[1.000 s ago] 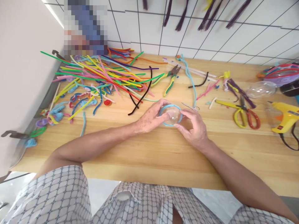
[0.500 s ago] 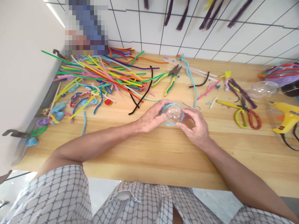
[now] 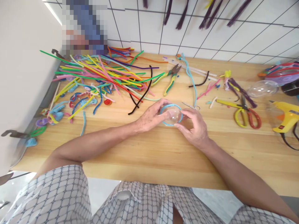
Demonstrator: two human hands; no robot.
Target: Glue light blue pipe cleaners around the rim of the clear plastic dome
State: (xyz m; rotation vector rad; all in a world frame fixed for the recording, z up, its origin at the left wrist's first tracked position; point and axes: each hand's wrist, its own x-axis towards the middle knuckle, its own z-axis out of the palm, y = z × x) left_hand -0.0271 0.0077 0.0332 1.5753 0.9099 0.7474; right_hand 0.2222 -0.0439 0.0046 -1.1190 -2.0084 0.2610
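Between my two hands is a clear plastic ball (image 3: pixel 174 117) with a light blue pipe cleaner (image 3: pixel 171 105) ringed around it. My left hand (image 3: pixel 153 116) grips the ball from the left, its thumb lying across the clear surface and its fingers behind. On the right side, my right hand (image 3: pixel 194 127) pinches the blue ring and the ball's edge between thumb and fingers. Just beyond the hands, a small pair of silver scissors (image 3: pixel 191 106) lies on the wooden table (image 3: pixel 149 155).
A heap of coloured pipe cleaners (image 3: pixel 105 71) covers the back left. Pliers (image 3: pixel 172 79) lie behind my hands. To the right are red-and-yellow-handled scissors (image 3: pixel 244 112), another clear ball (image 3: pixel 263 89) and a yellow glue gun (image 3: pixel 286 116). A tiled wall (image 3: pixel 154 28) stands behind.
The ball and both hands have shifted very slightly left in view. My left thumb reaches a little farther across the ball. Both hands keep their hold.
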